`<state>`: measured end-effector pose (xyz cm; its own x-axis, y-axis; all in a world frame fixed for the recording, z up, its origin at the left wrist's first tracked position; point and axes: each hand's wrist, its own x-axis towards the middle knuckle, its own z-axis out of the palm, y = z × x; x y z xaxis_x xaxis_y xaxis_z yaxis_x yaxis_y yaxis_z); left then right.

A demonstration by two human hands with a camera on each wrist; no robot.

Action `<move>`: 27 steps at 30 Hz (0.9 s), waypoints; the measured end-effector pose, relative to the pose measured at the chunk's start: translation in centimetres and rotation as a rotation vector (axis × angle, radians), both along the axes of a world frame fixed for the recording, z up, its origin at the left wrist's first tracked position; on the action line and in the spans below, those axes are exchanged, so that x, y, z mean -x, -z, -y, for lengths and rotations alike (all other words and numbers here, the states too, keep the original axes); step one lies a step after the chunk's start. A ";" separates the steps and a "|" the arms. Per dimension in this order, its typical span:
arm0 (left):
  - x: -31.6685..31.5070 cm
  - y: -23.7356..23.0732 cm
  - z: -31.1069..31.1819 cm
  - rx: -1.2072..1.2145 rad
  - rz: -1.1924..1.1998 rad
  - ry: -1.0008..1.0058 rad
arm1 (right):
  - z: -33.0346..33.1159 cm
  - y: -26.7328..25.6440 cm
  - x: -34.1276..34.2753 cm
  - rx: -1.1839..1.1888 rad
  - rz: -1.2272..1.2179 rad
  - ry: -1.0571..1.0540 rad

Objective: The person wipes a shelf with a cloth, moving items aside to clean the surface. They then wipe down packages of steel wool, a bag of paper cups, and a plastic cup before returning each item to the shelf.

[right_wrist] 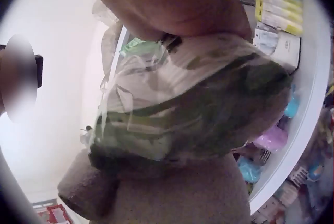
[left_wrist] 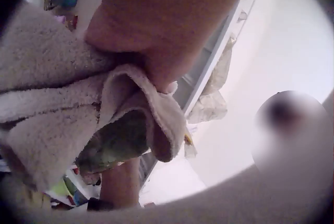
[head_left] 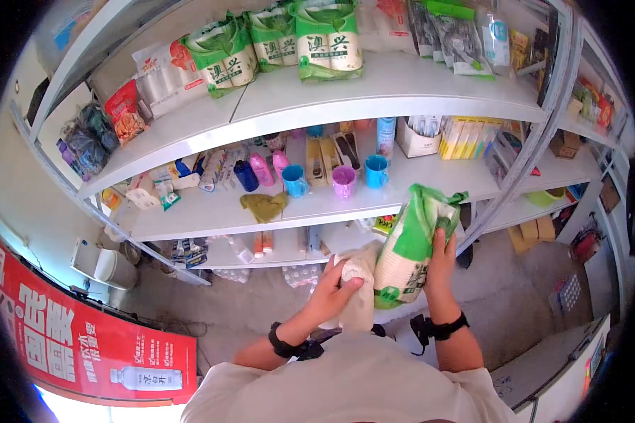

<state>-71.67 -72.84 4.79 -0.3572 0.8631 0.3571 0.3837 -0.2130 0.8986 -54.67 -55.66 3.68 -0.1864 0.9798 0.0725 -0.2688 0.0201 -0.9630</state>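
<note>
In the head view my left hand (head_left: 331, 292) grips a cream cloth (head_left: 360, 296), thumb across its front; the left wrist view shows the towel-like cloth (left_wrist: 57, 125) folded and hanging from the left hand (left_wrist: 151, 31). Beside it, my right hand (head_left: 440, 264) holds a green-and-white plastic pack (head_left: 406, 247) along its right side, the pack tilted. In the right wrist view the right hand (right_wrist: 182, 5) lies against the pack (right_wrist: 182, 99), with the cloth (right_wrist: 177, 198) just below it. The right fingertips are partly hidden.
Similar green packs (head_left: 328, 39) stand on the upper shelf (head_left: 402, 92). Below, the middle shelf (head_left: 226, 218) bears blue cups (head_left: 295, 182), a purple cup (head_left: 343, 182), a folded olive cloth (head_left: 264, 206) and bottles. A metal post (head_left: 518, 166) rises right of the pack; a red poster (head_left: 85, 324) is lower left.
</note>
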 end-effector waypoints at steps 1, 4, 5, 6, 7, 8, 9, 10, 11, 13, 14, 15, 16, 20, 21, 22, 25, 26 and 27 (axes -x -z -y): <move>0.1 0.4 -0.3 0.031 0.024 -0.001 | 0.2 -0.2 -0.4 -0.070 0.077 0.022; 0.8 1.4 -0.8 0.212 0.002 -0.174 | 3.8 -1.5 0.2 -0.217 0.329 0.160; 1.2 2.3 -1.3 0.100 0.051 -0.202 | 4.4 -1.7 0.2 -0.234 0.342 0.114; 1.5 2.7 -1.8 0.054 0.051 -0.208 | 5.1 -2.0 0.4 -0.255 0.292 0.081; 2.0 2.9 -2.2 0.011 0.048 -0.213 | 5.9 -2.3 0.5 -0.272 0.239 0.049; 2.3 2.9 -2.5 -0.033 0.044 -0.217 | 6.4 -2.6 0.6 -0.290 0.184 0.019; 2.6 2.7 -2.7 -0.051 0.028 -0.210 | 6.5 -2.6 0.5 -0.347 0.212 0.020; 2.9 2.4 -2.9 -0.037 0.027 -0.188 | 6.7 -2.7 0.3 -0.363 0.203 -0.011; 3.1 2.1 -3.0 -0.022 0.027 -0.164 | 7.0 -2.9 0.0 -0.378 0.195 -0.040; 3.2 1.8 -3.4 -0.042 0.080 -0.115 | 7.1 -3.3 -1.0 -0.384 0.187 -0.107; 3.0 1.8 -3.7 -0.077 0.134 -0.091 | 6.9 -3.5 -1.8 -0.376 0.188 -0.147; 2.7 1.8 -3.9 -0.113 0.193 -0.068 | 6.7 -3.5 -2.4 -0.369 0.191 -0.187; 2.1 1.1 -3.7 -0.124 0.143 -0.075 | 6.6 -3.4 -2.7 -0.357 0.179 -0.134; 0.7 -2.3 -2.5 -0.191 -0.226 -0.084 | 5.4 -4.9 -2.6 -0.264 0.098 0.050; 0.3 -3.2 -1.8 -0.187 -0.290 -0.053 | 5.0 -4.9 -2.7 -0.261 0.103 0.061; 0.0 -3.4 -1.3 -0.178 -0.354 -0.026 | 4.7 -4.9 -2.8 -0.256 0.107 0.067; 0.4 -2.1 -0.8 -0.211 -0.337 -0.112 | 4.6 -5.3 -3.4 -0.325 0.417 -0.191; 0.8 -2.2 -0.5 -0.182 -0.276 -0.137 | 4.9 -5.3 -3.2 -0.353 0.377 -0.274; 1.2 -2.4 -0.3 -0.159 -0.259 -0.175 | 5.3 -5.5 -2.8 -0.378 0.331 -0.353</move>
<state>-72.88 -72.54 7.15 -0.3749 0.7230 0.5803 0.6381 -0.2529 0.7273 -51.90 -60.97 9.17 -0.5674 0.7724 0.2856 -0.0093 0.3408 -0.9401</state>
